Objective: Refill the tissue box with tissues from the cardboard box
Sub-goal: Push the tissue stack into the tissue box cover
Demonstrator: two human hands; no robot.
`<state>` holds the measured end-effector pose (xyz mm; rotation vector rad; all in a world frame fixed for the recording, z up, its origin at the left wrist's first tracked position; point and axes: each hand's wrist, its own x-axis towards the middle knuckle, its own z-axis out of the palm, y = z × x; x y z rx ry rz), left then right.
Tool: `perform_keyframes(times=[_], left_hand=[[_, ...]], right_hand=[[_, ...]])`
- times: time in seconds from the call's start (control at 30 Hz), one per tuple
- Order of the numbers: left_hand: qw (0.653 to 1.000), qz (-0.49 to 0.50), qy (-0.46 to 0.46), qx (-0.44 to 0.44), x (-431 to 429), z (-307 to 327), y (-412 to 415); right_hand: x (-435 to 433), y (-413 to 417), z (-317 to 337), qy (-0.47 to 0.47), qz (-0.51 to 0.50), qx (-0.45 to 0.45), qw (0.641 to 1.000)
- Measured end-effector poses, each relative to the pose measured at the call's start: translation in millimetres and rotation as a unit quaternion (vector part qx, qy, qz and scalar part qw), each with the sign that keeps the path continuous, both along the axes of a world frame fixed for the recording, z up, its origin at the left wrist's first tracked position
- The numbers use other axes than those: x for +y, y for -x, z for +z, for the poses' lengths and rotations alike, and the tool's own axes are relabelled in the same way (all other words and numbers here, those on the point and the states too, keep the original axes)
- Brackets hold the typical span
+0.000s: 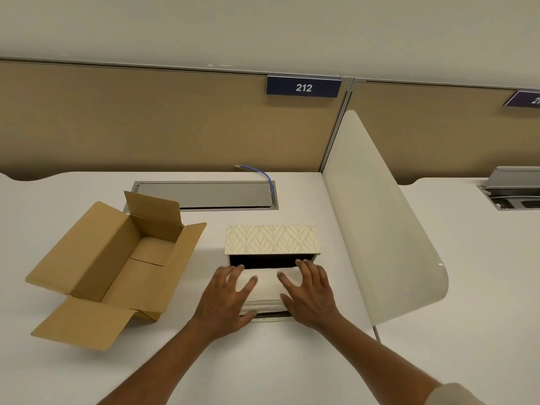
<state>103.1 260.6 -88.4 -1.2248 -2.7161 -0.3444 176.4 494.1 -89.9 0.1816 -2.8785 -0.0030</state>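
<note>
Tissue stack (pixel 267 283) lies on white surface (pixel 263 361), centre, just near of tissue box (pixel 271 239), whose open dark side faces it. L hand (pixel 226 299) & R hand (pixel 311 292) both flat on stack, fingers spread, grip open, pressing not clasping. Cardboard box (pixel 117 264) to the left, flaps open, apart from stack. Blue cable (pixel 263 173) at far edge; divider (pixel 380 229) right.

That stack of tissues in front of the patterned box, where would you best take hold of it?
Probably by its two short ends, one of the hands from each side. The tissue stack is soft, lies flat and reaches into the tissue box, so end grips keep it together.
</note>
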Motion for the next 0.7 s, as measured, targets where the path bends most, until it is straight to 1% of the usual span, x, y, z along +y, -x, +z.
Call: perform_keyframes(times=[0.03, 0.1, 0.23, 0.37, 0.43, 0.57, 0.7], left_hand=[[0.999, -0.022, 0.025, 0.012, 5, 1, 1], [0.997, -0.030, 0.070, 0.009, 17, 6, 4], [0.984, -0.033, 0.175, -0.016, 35, 11, 18], [0.965, -0.040, 0.255, -0.034, 37, 9, 30], [0.959, -0.051, 0.278, -0.039, 39, 10, 33], [0.952, -0.064, 0.294, -0.055, 43, 12, 35], [0.947, -0.068, 0.306, -0.074, 46, 12, 37]], right_hand=[[-1, 0, 2, -0.008, 0.020, -0.006, 1.000], [-4, 4, 7, -0.018, 0.054, -0.041, 0.998], [-5, 17, 12, -0.048, 0.118, -0.149, 0.981], [2, 32, 15, -0.130, 0.114, -0.242, 0.955], [4, 37, 14, -0.149, 0.110, -0.263, 0.947], [8, 41, 13, -0.163, 0.110, -0.281, 0.939], [13, 40, 13, -0.136, 0.102, -0.294, 0.941]])
